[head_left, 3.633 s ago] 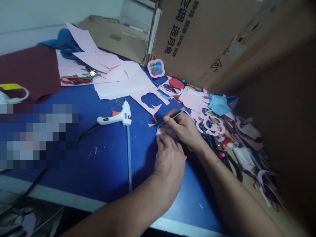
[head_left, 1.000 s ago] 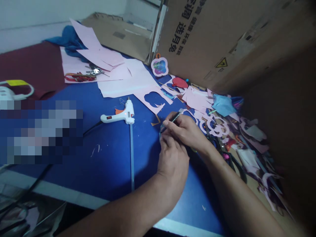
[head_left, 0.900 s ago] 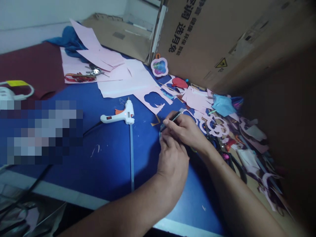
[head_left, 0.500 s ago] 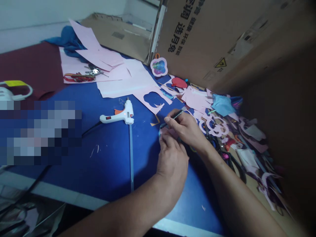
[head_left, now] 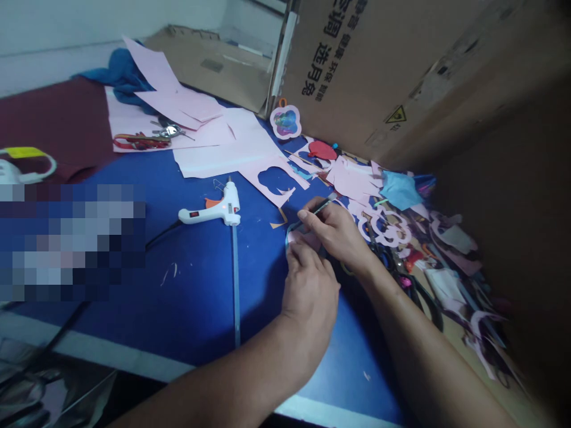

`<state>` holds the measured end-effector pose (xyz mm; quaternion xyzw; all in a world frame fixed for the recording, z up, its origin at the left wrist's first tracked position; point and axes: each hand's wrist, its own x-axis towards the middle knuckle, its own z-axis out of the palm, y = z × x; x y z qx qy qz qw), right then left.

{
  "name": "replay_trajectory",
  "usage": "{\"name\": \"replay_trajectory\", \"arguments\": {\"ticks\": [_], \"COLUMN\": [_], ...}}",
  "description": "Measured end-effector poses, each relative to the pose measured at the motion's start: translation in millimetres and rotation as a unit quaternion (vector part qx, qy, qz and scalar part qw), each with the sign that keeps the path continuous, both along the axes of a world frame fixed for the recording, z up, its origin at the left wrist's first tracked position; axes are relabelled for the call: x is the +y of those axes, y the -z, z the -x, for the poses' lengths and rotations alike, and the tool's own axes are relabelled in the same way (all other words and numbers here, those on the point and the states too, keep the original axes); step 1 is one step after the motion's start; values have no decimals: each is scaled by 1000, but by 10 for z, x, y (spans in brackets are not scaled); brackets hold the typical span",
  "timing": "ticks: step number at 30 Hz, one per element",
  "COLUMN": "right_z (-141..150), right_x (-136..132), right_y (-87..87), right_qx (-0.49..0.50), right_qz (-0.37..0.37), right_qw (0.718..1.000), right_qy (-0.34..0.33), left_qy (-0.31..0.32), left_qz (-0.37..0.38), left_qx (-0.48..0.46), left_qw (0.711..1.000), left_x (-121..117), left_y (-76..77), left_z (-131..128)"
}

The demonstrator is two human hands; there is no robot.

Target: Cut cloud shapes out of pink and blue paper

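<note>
My left hand (head_left: 310,282) lies over a small pink paper piece (head_left: 308,238), its fingers bent and pressing it against the blue table. A light blue rim curves along the far left edge of that piece; much of it is hidden under my fingers. In a writing grip, my right hand (head_left: 341,232) closes on a slim dark pen (head_left: 322,205) with a pale upper end. Its lower tip is at the piece's far edge, too small to make out clearly. To the left lies a white glue gun (head_left: 212,211) with an orange trigger and a long glue stick (head_left: 236,285) behind it.
Pink paper sheets (head_left: 232,142), keys (head_left: 169,131) and a blue cloth (head_left: 122,65) lie at the back. Flower-shaped cutouts (head_left: 386,226), scissors (head_left: 422,297) and scraps crowd the right. A large cardboard box (head_left: 379,77) stands behind them. A blurred patch covers the left.
The whole view shifts very slightly. Both hands stay at the pink paper piece, and the right hand's grip on the pen looks the same.
</note>
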<state>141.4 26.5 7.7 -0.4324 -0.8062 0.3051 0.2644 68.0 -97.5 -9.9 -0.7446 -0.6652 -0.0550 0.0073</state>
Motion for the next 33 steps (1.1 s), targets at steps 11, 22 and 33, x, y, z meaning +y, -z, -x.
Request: {"name": "replay_trajectory", "arguments": {"ticks": [11,22,33], "right_z": [-21,-70,-96], "right_x": [10,11,11], "right_y": [2,-4,-2], "right_qx": [1,3,-1], "right_qz": [-8,-8,-5], "right_qw": [1000,1000,1000], "right_qy": [5,16,18], "left_qy": [8,9,14], "left_qz": [-10,-1,27], "left_qx": [14,21,28], "left_qw": [1000,1000,999], "left_x": [-13,15,37], "left_y": [39,27,1], "left_z": [-18,9,16]}}
